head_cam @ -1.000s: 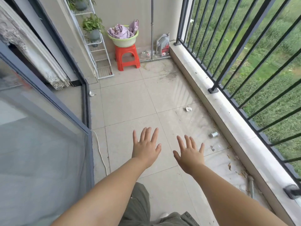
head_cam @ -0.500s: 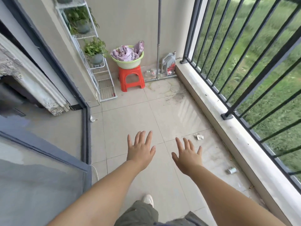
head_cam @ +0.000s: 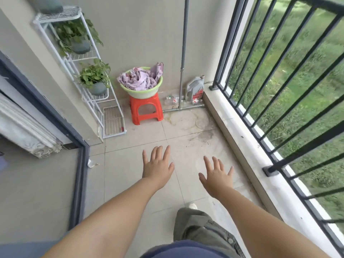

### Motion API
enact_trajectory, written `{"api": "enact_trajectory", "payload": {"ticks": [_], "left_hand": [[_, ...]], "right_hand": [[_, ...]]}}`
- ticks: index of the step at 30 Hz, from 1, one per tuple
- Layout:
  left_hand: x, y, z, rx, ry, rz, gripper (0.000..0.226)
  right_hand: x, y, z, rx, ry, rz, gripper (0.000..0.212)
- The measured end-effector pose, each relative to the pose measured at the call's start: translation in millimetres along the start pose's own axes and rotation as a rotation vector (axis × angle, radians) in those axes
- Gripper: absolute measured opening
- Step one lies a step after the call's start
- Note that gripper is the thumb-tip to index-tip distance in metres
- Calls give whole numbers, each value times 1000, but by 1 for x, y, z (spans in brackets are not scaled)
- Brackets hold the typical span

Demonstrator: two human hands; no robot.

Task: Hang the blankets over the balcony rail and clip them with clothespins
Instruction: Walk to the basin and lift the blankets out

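Crumpled lilac blankets (head_cam: 138,80) fill a green basin (head_cam: 144,92) that stands on a red plastic stool (head_cam: 145,108) against the far wall. The dark metal balcony rail (head_cam: 290,75) runs along the right side, bare. My left hand (head_cam: 157,165) and my right hand (head_cam: 216,175) are stretched out in front of me above the tiled floor, palms down, fingers spread, holding nothing. Both are well short of the stool. No clothespins show.
A white wire plant rack (head_cam: 89,75) with potted plants stands left of the stool. A grey jug (head_cam: 195,89) and plastic bottles (head_cam: 171,100) lie by a vertical pipe (head_cam: 183,53) in the corner. A sliding door frame (head_cam: 80,175) borders the left.
I have walked forward along the balcony: the stool and basin are closer and larger. The litter on the floor has passed out of view. Both hands stay spread and empty.
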State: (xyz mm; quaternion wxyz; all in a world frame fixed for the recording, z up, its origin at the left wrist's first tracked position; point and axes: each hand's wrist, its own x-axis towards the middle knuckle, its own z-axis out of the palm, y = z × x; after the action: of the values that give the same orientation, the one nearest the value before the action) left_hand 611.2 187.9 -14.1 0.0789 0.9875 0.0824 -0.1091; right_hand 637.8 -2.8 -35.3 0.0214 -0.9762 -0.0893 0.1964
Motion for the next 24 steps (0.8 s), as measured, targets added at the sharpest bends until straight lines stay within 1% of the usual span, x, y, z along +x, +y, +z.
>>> {"api": "enact_trajectory", "payload": {"ticks": [5, 9, 14, 17, 21, 24], "left_hand": [[116, 15, -42, -111, 48, -102, 58], [184, 0, -58, -148, 42, -154, 58], [281, -63, -61, -185, -25, -327, 57], [347, -114, -74, -161, -10, -379, 57], [437, -180, -114, -106, -13, -382, 59], [500, -215, -142, -77, -31, -340, 60]], "right_hand": [[124, 10, -70, -74, 10, -41, 63], [203, -25, -95, -70, -47, -139, 65], [307, -82, -112, -125, -107, -276, 66], [383, -116, -133, -137, -81, -255, 66], [475, -169, -177, -84, -78, -202, 67], [534, -203, -207, -42, -76, -186, 66]]}}
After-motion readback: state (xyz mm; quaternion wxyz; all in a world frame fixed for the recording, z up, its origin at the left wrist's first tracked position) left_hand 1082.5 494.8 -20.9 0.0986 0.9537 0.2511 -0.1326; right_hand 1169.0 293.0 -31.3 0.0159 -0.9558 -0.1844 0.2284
